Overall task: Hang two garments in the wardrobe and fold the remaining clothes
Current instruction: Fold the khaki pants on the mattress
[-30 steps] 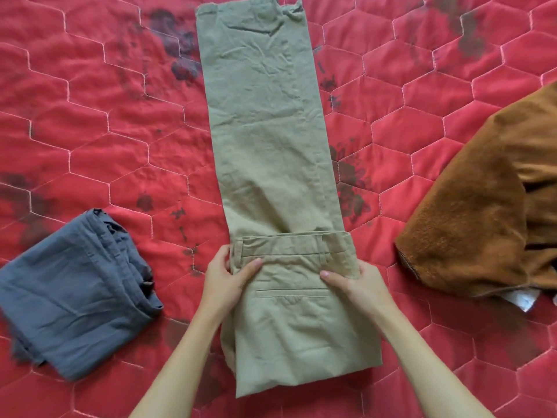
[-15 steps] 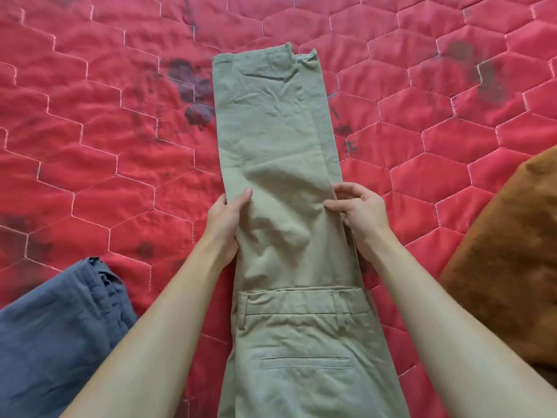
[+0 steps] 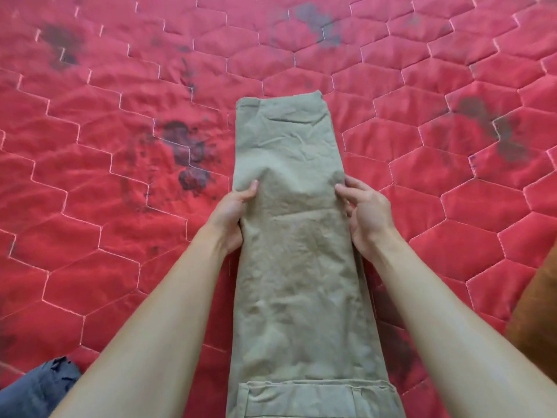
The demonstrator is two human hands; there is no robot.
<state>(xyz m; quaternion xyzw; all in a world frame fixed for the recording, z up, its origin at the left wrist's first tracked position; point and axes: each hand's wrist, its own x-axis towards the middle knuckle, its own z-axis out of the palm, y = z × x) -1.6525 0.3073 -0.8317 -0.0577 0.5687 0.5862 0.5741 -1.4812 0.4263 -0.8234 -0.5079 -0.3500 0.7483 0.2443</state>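
Khaki trousers [image 3: 295, 236] lengthwise, hems far, waistband near; left hand [image 3: 232, 212], right hand [image 3: 366, 212] grip edges.

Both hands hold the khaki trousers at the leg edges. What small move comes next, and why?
Probably lift both edges and start folding the far hem back toward the waistband. The left hand and right hand pinch the khaki trousers mid-leg, the waistband end is already folded over, and the rest lies long and flat on the red quilt.

Wrinkled khaki trousers [image 3: 295, 267] lie lengthwise, edges pinched by left hand [image 3: 233, 212] and right hand [image 3: 366, 212]. Their folded-over waistband [image 3: 313, 390] lies well back from both hands.
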